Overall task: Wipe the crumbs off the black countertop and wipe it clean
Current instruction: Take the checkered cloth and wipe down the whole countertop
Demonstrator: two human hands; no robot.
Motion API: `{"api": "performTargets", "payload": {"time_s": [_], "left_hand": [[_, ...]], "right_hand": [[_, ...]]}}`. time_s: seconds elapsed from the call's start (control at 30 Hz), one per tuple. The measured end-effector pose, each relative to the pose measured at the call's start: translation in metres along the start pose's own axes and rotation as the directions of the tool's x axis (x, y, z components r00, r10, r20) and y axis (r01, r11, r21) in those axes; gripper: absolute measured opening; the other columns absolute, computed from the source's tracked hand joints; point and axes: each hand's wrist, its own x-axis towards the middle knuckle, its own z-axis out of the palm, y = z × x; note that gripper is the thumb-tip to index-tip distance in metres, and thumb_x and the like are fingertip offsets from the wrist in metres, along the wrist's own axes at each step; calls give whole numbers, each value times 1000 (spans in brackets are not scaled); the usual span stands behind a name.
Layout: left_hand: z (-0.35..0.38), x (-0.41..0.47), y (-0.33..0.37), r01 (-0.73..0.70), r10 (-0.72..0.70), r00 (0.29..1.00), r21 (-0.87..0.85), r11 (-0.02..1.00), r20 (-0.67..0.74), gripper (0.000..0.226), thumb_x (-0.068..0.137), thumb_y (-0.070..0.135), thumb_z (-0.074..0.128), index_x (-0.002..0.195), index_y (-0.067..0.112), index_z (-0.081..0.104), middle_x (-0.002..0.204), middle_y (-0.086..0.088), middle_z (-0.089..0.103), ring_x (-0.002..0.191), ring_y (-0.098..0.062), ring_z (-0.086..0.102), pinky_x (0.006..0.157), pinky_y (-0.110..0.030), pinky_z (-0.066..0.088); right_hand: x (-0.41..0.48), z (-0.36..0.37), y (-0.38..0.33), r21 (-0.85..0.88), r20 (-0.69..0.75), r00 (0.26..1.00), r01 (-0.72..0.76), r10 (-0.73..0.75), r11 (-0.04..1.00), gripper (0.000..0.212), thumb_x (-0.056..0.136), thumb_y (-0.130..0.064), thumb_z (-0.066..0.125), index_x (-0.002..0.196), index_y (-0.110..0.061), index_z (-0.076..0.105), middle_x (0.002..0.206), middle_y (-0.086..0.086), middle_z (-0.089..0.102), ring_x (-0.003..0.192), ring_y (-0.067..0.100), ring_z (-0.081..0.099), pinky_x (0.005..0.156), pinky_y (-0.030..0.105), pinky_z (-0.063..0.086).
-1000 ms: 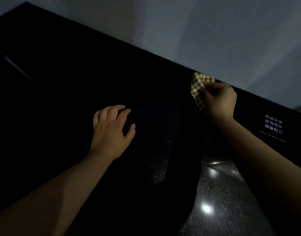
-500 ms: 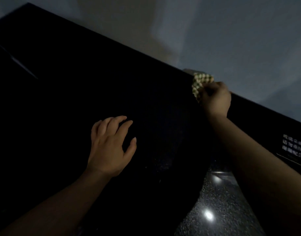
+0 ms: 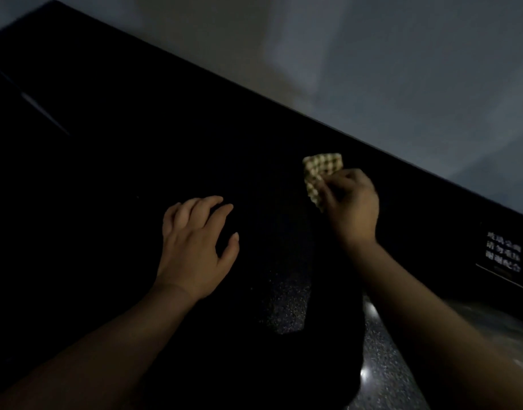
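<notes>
We looked down on the counter (image 3: pixel 130 179), and it was dark going: a black, glossy slab running slantwise across the view, its far edge meeting a pale grey wall (image 3: pixel 387 72). Most of the surface read as plain black, with no detail to be had. Only where light caught it did we make out a fine pale speckle in the stone. One such place was a patch (image 3: pixel 287 306) between the two forearms, the other a brighter strip (image 3: pixel 384 344) low on the right. Whether any of those flecks were crumbs, we could not tell. A hard white glint (image 3: pixel 364 374) sat in that strip.

Up near the far edge was the right hand (image 3: pixel 353 202), fingers curled and pinching a cloth (image 3: pixel 321 170). The cloth was small and bunched, checked in tan and dark, and it stuck out beyond the fingertips toward the wall. We could not say whether it touched the counter or hung just over it.

The left hand (image 3: pixel 195 247) lay to the left, apart from the cloth. It was palm down, fingers loosely spread and a little bent, holding nothing. Its fingertips seemed to rest on the black surface.

At the far right, a small label (image 3: pixel 504 255) of white characters sat on the counter, too blurred to read.
</notes>
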Motion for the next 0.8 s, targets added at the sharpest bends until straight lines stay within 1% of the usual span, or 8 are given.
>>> {"api": "performTargets", "payload": {"time_s": [0.1, 0.17, 0.23, 0.33, 0.47, 0.57, 0.7, 0.8], "left_hand": [[0, 0, 0, -1, 1, 1000, 22, 1000, 2, 50, 88, 47, 40, 130, 22, 51, 137, 4, 43, 128, -20, 34, 112, -47, 22], [0, 0, 0, -2, 2, 1000, 28, 1000, -3, 50, 88, 46, 40, 130, 22, 52, 137, 3, 44, 128, -20, 35, 111, -47, 23], [1, 0, -1, -6, 6, 1000, 31, 1000, -4, 50, 88, 47, 40, 130, 22, 51, 136, 3, 44, 127, -21, 35, 111, -47, 23], [2, 0, -1, -14, 15, 1000, 32, 999, -13, 50, 89, 47, 38, 131, 22, 51, 137, 3, 44, 128, -21, 35, 112, -46, 21], [4, 0, -3, -18, 19, 1000, 29, 999, -25, 50, 90, 48, 38, 131, 23, 50, 138, 4, 43, 129, -20, 34, 113, -45, 19], [5, 0, -3, -19, 21, 999, 31, 999, -44, 48, 89, 46, 40, 130, 23, 51, 137, 3, 44, 128, -21, 35, 112, -45, 20], [6, 1, -2, -20, 22, 998, 41, 999, -56, 48, 89, 46, 40, 129, 23, 51, 136, 3, 45, 127, -21, 35, 112, -44, 22], [6, 0, -3, -22, 25, 998, 46, 999, -66, 48, 89, 47, 40, 130, 23, 51, 136, 3, 45, 127, -21, 35, 112, -44, 21]], "right_hand": [[-35, 0, -16, 22, 88, 994, 58, -60, 998, 12, 84, -25, 72, 93, -17, 76, 92, -4, 61, 86, 18, 57, 72, 26, 47], [-38, -5, -21, 85, 151, 986, 56, -69, 995, 10, 84, -22, 74, 92, -16, 76, 89, -6, 60, 84, 16, 59, 72, 24, 48], [-25, -9, -21, 102, 97, 995, 25, -35, 994, 10, 83, -19, 74, 89, -12, 75, 89, -2, 62, 84, 18, 61, 74, 24, 48], [-7, -10, -18, 35, -25, 997, -71, 72, 997, 17, 85, -22, 72, 94, -9, 75, 96, 5, 64, 91, 23, 61, 76, 26, 46], [-18, 0, -19, 16, -11, 996, -87, 87, 996, 25, 84, -37, 71, 95, -14, 75, 98, 2, 63, 96, 19, 58, 76, 27, 46], [-46, 0, -29, 52, -5, 998, -62, 62, 997, 16, 82, -32, 73, 86, -16, 74, 94, 0, 62, 91, 21, 60, 75, 34, 51], [-108, -4, -51, 56, 55, 998, -15, 12, 998, 11, 82, -28, 74, 84, -17, 73, 93, -4, 61, 89, 16, 56, 75, 28, 47], [-121, -11, -56, 133, 70, 997, -27, 18, 991, 7, 81, -22, 76, 85, -16, 74, 90, -4, 62, 85, 16, 58, 73, 27, 48]]}}
